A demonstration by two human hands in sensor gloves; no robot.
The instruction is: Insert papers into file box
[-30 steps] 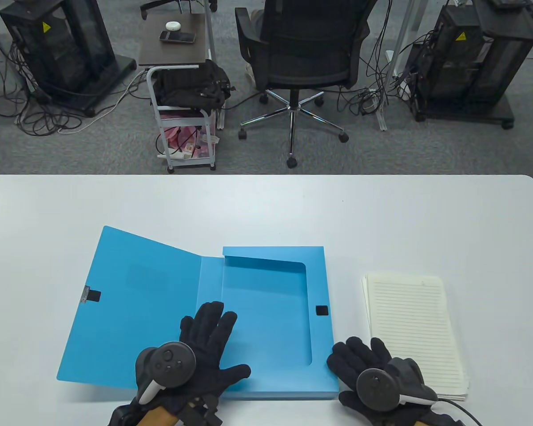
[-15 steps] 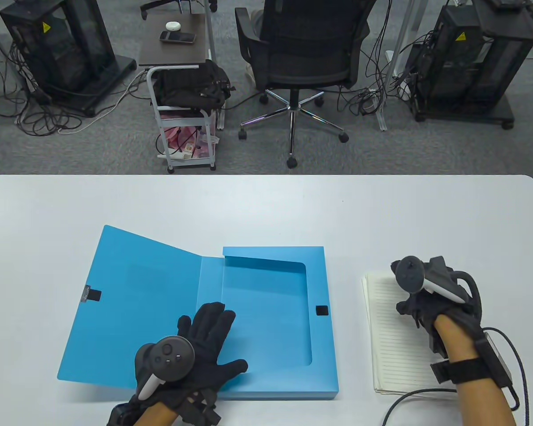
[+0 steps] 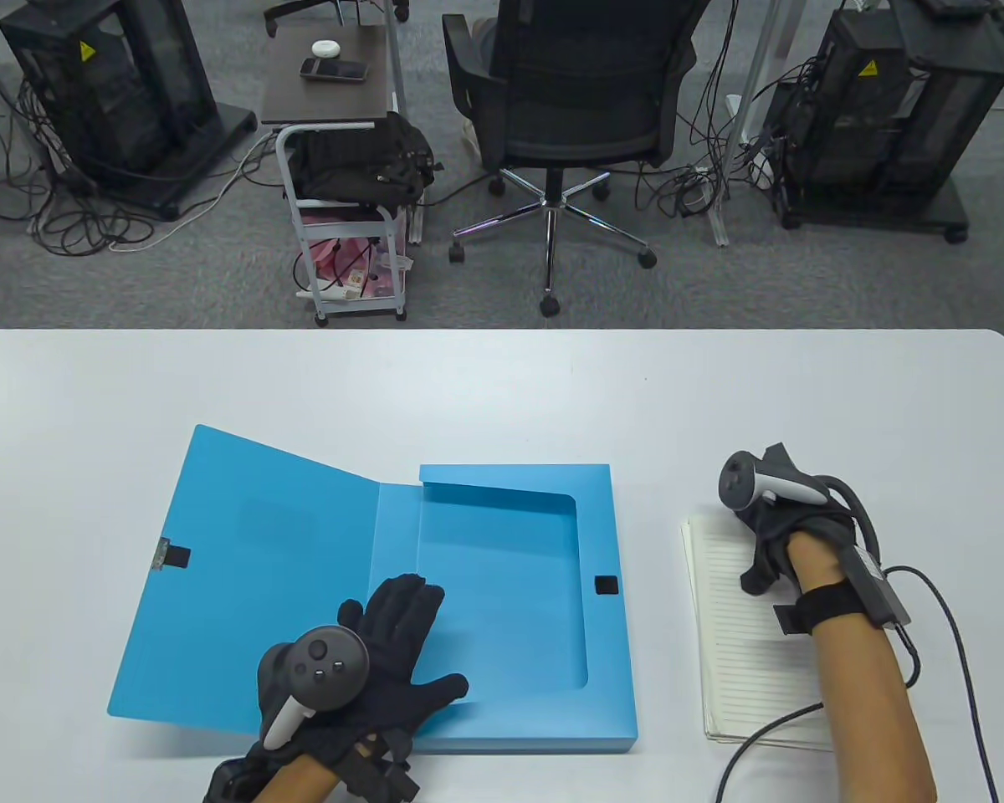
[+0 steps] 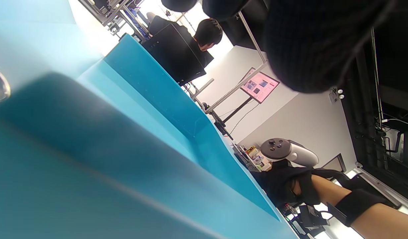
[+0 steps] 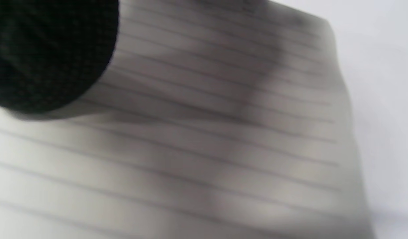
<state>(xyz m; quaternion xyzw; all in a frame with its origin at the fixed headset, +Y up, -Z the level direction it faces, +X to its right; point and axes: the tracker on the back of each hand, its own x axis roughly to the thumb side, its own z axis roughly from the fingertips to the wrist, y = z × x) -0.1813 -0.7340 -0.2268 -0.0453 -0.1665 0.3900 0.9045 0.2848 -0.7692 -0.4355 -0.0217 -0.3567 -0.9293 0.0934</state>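
Papers (image 3: 740,636) under right hand (image 3: 782,535), beside file box (image 3: 502,602)

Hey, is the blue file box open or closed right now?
Open: the file box lid lies swung out flat to the left, and the left hand rests on it.

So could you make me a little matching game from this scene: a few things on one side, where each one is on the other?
Things:
1. left hand
2. right hand
3. file box
4. office chair

Places:
A. on the floor beyond the table
B. at the far end of the lined papers
C. lying open, left of the papers
D. flat on the box

Pairs: 1-D, 2-B, 3-C, 4-A
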